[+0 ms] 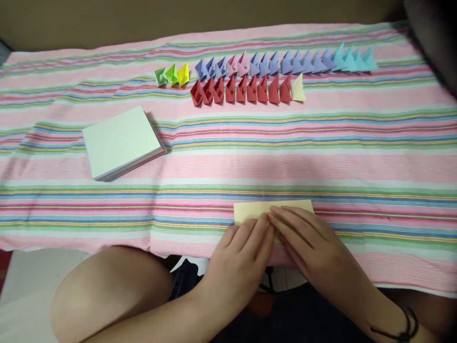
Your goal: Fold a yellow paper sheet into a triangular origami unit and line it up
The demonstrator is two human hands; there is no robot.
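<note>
A pale yellow sheet of paper (257, 209), folded into a long strip, lies at the near edge of the striped cloth. My left hand (243, 262) rests flat on its near half, fingers stretched out and together. My right hand (307, 243) lies beside it, fingers extended and pressing down on the paper's right part. The fingertips of both hands meet near the middle of the strip. Neither hand grips anything.
A striped pink cloth (321, 157) covers the surface. A stack of square paper (121, 143) sits at the left. At the far side stand two rows of folded paper boats: green and yellow (172, 75), purple, pink and teal (285, 62), red (241, 89), one pale yellow (298, 88).
</note>
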